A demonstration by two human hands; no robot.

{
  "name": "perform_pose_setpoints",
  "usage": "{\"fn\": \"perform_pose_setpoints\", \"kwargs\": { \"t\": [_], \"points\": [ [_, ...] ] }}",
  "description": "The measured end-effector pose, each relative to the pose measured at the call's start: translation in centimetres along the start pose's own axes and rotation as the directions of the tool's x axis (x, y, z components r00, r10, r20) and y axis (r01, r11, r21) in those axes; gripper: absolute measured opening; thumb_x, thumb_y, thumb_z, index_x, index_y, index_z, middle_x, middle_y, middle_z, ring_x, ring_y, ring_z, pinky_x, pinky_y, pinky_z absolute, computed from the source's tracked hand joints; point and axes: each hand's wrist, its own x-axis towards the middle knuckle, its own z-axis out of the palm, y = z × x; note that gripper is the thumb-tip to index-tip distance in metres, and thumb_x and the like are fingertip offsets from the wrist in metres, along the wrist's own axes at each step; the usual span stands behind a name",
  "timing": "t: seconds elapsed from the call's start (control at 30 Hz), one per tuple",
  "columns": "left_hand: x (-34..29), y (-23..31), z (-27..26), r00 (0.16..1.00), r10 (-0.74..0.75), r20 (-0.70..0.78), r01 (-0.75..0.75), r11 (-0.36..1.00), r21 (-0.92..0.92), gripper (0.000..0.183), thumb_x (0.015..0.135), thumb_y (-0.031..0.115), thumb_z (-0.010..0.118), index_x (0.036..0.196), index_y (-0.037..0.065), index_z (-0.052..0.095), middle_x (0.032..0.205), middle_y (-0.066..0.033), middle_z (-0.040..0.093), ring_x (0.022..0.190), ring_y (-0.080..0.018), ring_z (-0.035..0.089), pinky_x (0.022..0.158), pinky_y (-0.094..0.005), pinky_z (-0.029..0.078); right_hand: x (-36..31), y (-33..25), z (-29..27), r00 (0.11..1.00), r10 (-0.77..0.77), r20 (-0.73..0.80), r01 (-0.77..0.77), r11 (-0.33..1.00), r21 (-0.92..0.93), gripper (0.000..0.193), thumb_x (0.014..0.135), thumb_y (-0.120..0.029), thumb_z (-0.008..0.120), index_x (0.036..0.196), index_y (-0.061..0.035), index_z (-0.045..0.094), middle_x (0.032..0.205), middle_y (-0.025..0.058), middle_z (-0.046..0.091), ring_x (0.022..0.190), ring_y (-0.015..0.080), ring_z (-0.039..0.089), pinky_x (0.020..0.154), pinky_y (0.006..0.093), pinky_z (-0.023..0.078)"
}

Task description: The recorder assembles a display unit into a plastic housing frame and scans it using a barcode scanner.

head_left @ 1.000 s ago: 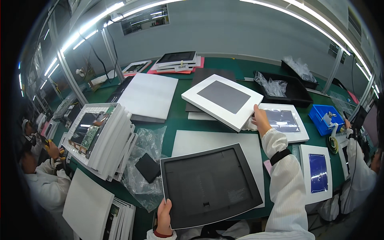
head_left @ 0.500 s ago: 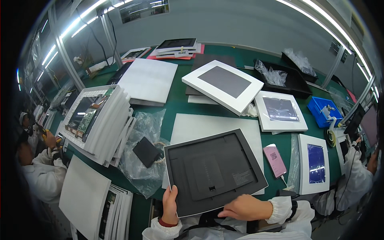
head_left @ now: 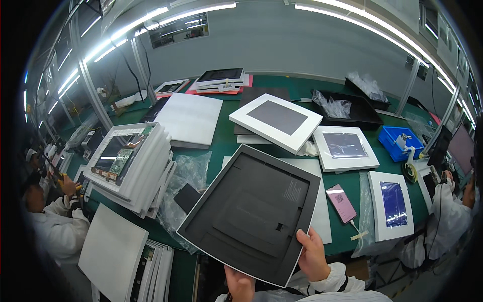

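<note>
1. The person's left hand [head_left: 240, 284] is partly hidden beneath the black panel [head_left: 249, 216]; its fingertips do not show.
2. Behind the panel's edge, some fingers of the right hand [head_left: 313, 255] are out of sight.
3. The panel covers much of the white sheet [head_left: 322, 221].
4. Its pale print [head_left: 292, 191] is too small to read.
5. The lower edge cuts off the lower-left stack [head_left: 160, 272].
</note>
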Motion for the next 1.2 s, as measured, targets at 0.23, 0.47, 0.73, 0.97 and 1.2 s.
{"fn": "perform_pose_setpoints", "kwargs": {
  "t": [0.23,0.47,0.73,0.97,1.2],
  "points": [
    [5.8,5.8,-2.3,0.949,-0.278,0.15,0.304,0.933,-0.192,0.068,0.092,0.051,0.043,0.135,-0.001,0.035,0.13,-0.0179,0.049,0.119,-0.0282,0.048,0.102,-0.0444,0.036,6.5,-7.9,-1.8,0.916,0.234,0.325,-0.12,0.935,-0.334,0.038,0.091,-0.012,0.055,0.124,0.0046,0.044,0.11,0.0153,0.061,0.093,0.0176,0.064,0.082,0.0286,0.053],
    [2.3,4.2,0.0,0.704,-0.705,0.084,0.642,0.682,0.35,0.038,0.089,0.029,0.06,0.116,0.002,0.057,0.103,-0.0084,0.063,0.095,-0.0253,0.055,0.086,-0.0399,0.042,17.4,-11.4,-1.2,0.683,0.694,0.23,-0.199,0.479,-0.855,0.047,0.092,-0.019,0.057,0.13,0.0049,0.044,0.115,0.013,0.061,0.098,0.0156,0.06,0.09,0.0254,0.046],
    [-4.3,-19.3,-21.8,0.512,-0.806,0.296,0.83,0.553,0.071,0.055,0.09,0.029,0.06,0.13,-0.002,0.04,0.122,-0.0216,0.053,0.104,-0.0323,0.059,0.086,-0.0416,0.051,23.8,-7.2,1.0,0.651,0.721,0.236,0.368,-0.028,-0.929,0.036,0.09,-0.02,0.056,0.121,-0.0029,0.057,0.108,0.0094,0.064,0.096,0.0168,0.058,0.089,0.0283,0.042],
    [1.8,-4.4,0.9,0.293,-0.937,0.191,0.876,0.343,0.339,0.059,0.088,0.031,0.062,0.129,-0.005,0.04,0.114,-0.0235,0.058,0.099,-0.0272,0.062,0.082,-0.0351,0.053,21.5,-5.1,-3.1,0.738,0.323,0.592,0.667,-0.223,-0.71,0.029,0.083,-0.013,0.061,0.112,-0.0063,0.063,0.099,0.0135,0.062,0.091,0.0279,0.055,0.085,0.034,0.044],
    [3.4,-1.2,1.7,0.546,-0.326,0.772,-0.724,0.28,0.63,0.035,0.078,0.001,0.058,0.112,0.006,0.06,0.103,-0.0074,0.058,0.096,-0.0224,0.055,0.087,-0.0355,0.04,13.8,-3.6,-2.7,0.717,0.1,0.69,0.674,-0.351,-0.65,0.029,0.075,0.003,0.061,0.103,0.0003,0.052,0.093,0.0137,0.055,0.089,0.0313,0.054,0.08,0.0378,0.045]
  ]
}}
